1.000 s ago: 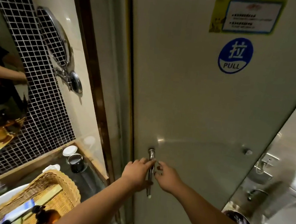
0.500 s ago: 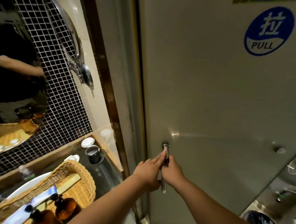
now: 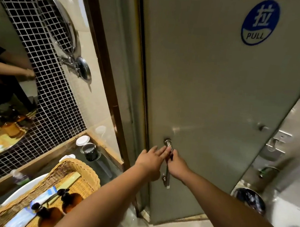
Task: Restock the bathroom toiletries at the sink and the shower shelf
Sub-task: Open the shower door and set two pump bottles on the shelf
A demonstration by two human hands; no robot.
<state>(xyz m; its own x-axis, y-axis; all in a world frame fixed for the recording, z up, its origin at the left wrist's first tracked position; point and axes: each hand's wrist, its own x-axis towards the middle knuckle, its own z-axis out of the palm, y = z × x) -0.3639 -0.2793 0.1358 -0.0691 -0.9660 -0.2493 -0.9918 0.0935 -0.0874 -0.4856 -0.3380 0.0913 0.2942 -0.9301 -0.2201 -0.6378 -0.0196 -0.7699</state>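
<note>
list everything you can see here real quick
door: one, grey, centre
door handle: one, chrome, door's left edge
pull sticker: one, blue, upper door
wall mirror: one, chrome-rimmed, left wall
wicker basket: one, tan, lower left
amber bottles: two, brown, in basket
cup: one, black, counter corner
bin: one, dark, lower right
left hand: one, straight fingers touch handle
right hand: one, fingers curled round handle

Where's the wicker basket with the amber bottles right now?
Head view, lower left: the woven wicker basket sits on the white sink basin, left of the left forearm, below the black cup.
</note>
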